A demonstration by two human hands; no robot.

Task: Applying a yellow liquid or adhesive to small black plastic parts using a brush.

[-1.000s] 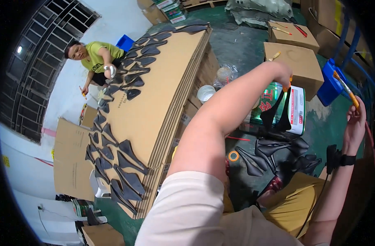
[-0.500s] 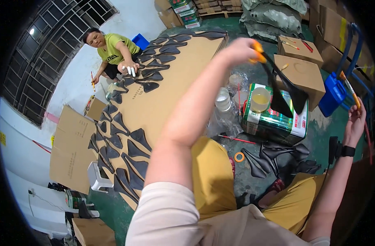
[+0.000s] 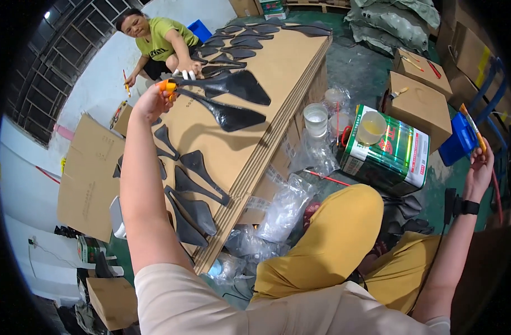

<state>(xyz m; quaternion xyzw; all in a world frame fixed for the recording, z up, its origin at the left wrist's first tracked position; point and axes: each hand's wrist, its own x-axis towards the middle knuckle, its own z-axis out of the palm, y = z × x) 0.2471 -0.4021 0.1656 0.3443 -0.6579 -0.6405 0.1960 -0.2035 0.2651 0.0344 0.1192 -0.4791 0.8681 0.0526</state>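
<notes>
My left hand (image 3: 151, 104), with orange covers on its fingertips, is closed on the narrow end of a black bicycle saddle cover (image 3: 236, 87). The cover's two wide, glossy lobes hang over the cardboard stack (image 3: 250, 134) and cast a shadow on it. Other black saddle pieces (image 3: 202, 170) lie in rows along the stack's left side and far end. Out at the right, my right hand (image 3: 479, 172) grips a paintbrush (image 3: 472, 125) by its orange handle, bristles up. A dark strap circles that wrist.
A green metal can (image 3: 387, 162) carries a cup of yellowish liquid (image 3: 371, 127). Beside it stand clear plastic cups (image 3: 316, 118) and crumpled plastic bags (image 3: 286, 209). Cardboard boxes (image 3: 420, 106) and a blue jug (image 3: 459, 139) are at right. Across the stack crouches a co-worker (image 3: 169, 42) holding a brush.
My left hand has swung left with the saddle cover, from above the green can to over the cardboard stack. My right hand still holds the brush at the right. The view has shifted.
</notes>
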